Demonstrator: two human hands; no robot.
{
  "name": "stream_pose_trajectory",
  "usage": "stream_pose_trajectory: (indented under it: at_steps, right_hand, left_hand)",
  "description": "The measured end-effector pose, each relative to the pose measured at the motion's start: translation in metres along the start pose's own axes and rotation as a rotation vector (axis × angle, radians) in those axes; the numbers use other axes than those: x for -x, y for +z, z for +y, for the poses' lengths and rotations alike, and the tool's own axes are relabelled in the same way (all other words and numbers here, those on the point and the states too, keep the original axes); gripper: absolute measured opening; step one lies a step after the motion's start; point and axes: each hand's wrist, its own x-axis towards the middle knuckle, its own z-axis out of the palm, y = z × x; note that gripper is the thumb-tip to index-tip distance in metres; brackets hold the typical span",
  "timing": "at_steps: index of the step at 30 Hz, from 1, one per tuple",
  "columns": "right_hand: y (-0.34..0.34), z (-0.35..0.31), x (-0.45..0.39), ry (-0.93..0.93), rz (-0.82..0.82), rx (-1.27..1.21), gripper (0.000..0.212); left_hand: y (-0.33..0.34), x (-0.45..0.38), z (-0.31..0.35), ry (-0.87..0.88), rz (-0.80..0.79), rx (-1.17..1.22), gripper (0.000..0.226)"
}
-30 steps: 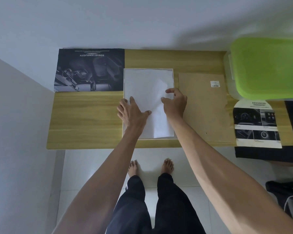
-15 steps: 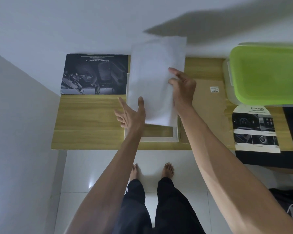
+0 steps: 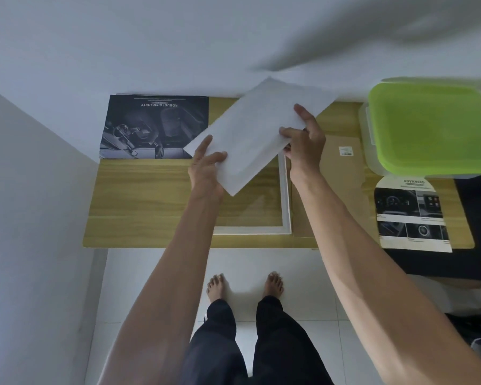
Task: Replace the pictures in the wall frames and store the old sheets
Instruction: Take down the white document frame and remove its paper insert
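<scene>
Presently both hands, arms extended, grasp one white sheet (image 3: 257,134) tilted above the surface (image 3: 139,201): left hand (image 3: 206,170) pinches its near corner, right hand (image 3: 306,143) its right edge. Below them lies one white frame (image 3: 285,195); two printed pictures, one dark (image 3: 153,126) beyond the left hand, one (image 3: 411,215) right.

Bare table (image 3: 139,201) lies open at 9 o'clock of the frame (image 3: 285,195). At 11 o'clock a dark print (image 3: 153,126) covers the top; at 3 o'clock lies a brown board (image 3: 342,173), past it a green-lidded box (image 3: 431,129) and a brochure (image 3: 411,215). The wall (image 3: 178,45) closes off 12 o'clock.
</scene>
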Motion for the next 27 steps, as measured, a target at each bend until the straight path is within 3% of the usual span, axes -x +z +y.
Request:
stream_pose_trajectory:
  at_steps: [7,15,20,27]
  right_hand:
    - [-0.038,-0.025,-0.024,0.109,-0.049,0.085,0.044]
    - [-0.061,-0.025,-0.026,0.152,-0.261,0.269,0.035]
    - [-0.079,-0.008,-0.028,0.088,-0.087,0.368,0.033]
    - [-0.122,-0.006,-0.011,0.022,0.047,0.527,0.046]
  left_hand:
    - [-0.05,-0.014,0.062,0.064,-0.254,-0.259,0.062]
    - [-0.066,-0.015,0.077,0.039,-0.366,-0.361,0.061]
    - [-0.056,-0.016,0.06,0.125,-0.336,-0.455,0.064]
    - [-0.034,-0.014,0.018,0.158,-0.36,-0.53,0.047]
